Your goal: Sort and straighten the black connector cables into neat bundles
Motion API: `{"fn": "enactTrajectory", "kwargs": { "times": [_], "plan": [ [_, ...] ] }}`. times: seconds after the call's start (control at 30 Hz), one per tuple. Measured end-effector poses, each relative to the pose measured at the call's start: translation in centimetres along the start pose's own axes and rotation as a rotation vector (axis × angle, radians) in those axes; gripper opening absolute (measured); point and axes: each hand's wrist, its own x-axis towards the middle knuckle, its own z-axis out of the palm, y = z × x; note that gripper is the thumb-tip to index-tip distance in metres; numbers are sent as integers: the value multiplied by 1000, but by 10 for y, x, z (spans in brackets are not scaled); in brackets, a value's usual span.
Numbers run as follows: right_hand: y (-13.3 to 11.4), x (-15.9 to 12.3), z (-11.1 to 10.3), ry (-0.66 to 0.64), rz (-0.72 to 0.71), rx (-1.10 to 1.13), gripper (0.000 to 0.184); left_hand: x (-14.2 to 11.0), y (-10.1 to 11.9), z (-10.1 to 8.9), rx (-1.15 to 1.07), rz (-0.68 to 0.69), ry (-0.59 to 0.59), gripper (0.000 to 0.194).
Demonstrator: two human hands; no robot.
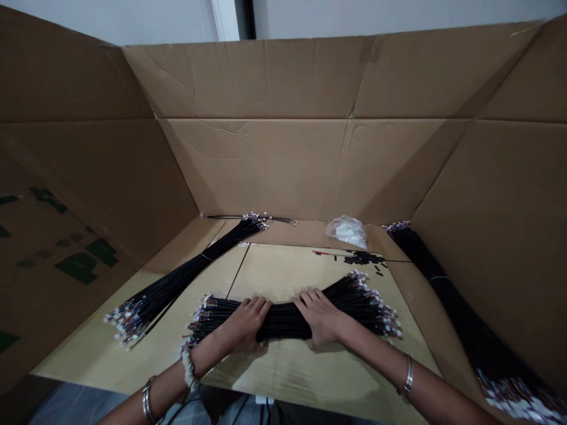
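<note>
Left hand and right hand closed on one black wire harness bundle, long axis left-right, connectors both ends, on cardboard base. Two more: left bundle, right bundle, angled near-far. Farther: one plastic bag of white parts.

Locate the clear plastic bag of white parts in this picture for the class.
In the head view, the clear plastic bag of white parts lies against the cardboard box's back wall, just behind the scattered small black pieces and beyond the black wire bundle.
</note>
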Motion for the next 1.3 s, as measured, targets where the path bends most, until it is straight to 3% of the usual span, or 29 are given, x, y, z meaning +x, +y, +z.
{"fn": "enactTrajectory", "kwargs": {
  "times": [0.17,0.4,0.6,0.8,1.0,1.3],
  "plan": [
    [-12,14,-5,5,37,-98,67,23,13,-5,125,-45,-122,51],
    [-12,14,-3,62,120,-44,39,33,8,-5,54,-82,-110,40],
    [-9,18,-10,7,193,-4,42,34,5,-11,27,-117,-87,40],
    [1,20,-22,-59,108,-24,51,34,3,-21,27,-88,-94,42],
    [14,-5,-17,70,202,-26,46,31,2,-34,63,-76,-57,36],
    [23,-32,-1,94,241,-35,46,32,16,-21,77,-79,-19,40]
  ]
}}
